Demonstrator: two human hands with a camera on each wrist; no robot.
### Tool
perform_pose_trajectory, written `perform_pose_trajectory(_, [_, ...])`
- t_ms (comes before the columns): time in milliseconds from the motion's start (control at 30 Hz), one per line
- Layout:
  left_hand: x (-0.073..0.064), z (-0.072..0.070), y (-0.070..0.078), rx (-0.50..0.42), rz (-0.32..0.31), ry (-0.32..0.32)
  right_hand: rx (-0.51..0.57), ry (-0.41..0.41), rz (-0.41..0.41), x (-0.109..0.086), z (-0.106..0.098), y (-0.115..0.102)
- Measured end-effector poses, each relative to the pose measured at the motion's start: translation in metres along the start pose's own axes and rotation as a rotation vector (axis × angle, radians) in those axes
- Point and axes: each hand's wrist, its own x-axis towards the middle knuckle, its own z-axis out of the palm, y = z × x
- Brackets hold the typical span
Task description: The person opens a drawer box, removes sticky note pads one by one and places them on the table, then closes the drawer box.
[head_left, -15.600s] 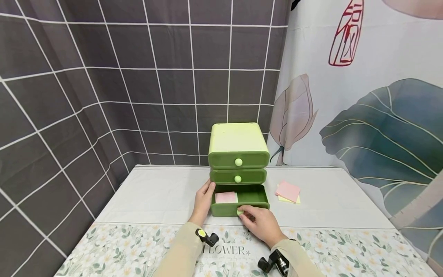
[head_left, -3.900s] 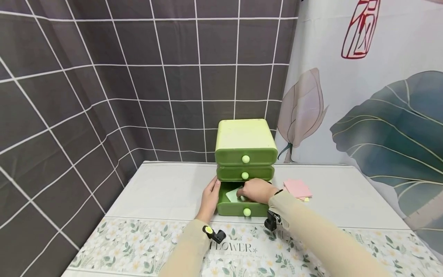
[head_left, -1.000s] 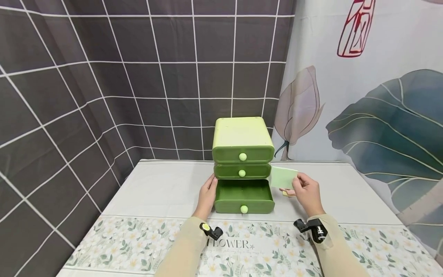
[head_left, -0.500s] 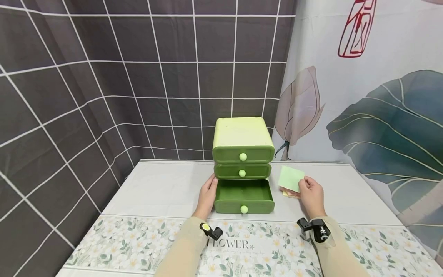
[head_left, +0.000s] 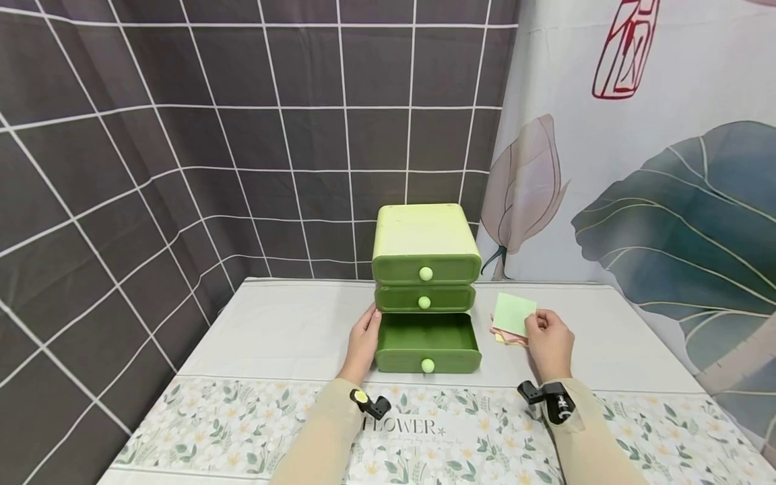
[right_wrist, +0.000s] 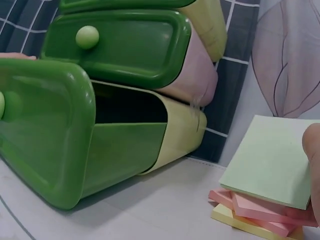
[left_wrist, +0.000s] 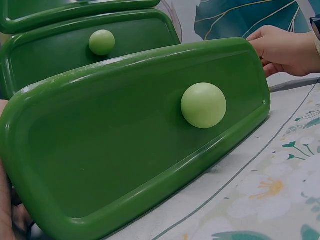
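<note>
A mint-green sticky note pad is pinched at its right edge by my right hand. It lies over a small stack of pink sticky notes and yellow sticky notes, set askew to one another. Left of them stands a green mini drawer cabinet with round light-green knobs. Its bottom drawer is pulled out and bare inside; the two drawers above are closed. My left hand rests against the cabinet's lower left side, its fingers partly hidden behind the drawer in the left wrist view.
The white table cover has a floral band along the front. A dark grid curtain hangs behind and to the left, and a white curtain with plant prints on the right.
My right hand has drawn the mint-green pad out of the bottom drawer and brought it right, onto the pink and yellow stack. The pink pad has also left the drawer. My left hand stays put.
</note>
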Motion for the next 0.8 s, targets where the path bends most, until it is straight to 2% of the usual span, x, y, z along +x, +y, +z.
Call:
perform_pose_trajectory(400, [-0.002, -0.001, 0.003, 0.002, 0.000, -0.007, -0.121, -0.005, 0.021, 0.001, -0.002, 0.009])
perform_pose_trajectory(567, [-0.001, -0.002, 0.002, 0.007, -0.001, -0.009, -0.181, -0.062, 0.030, 0.002, -0.002, 0.012])
perform_pose_trajectory(633, [0.002, -0.001, -0.003, 0.010, -0.007, -0.008, -0.193, -0.080, 0.027, 0.002, -0.002, 0.013])
perform_pose_trajectory(800, [0.017, 0.004, -0.032, 0.000, -0.012, 0.007, -0.224, -0.080, -0.007, 0.002, -0.001, 0.014])
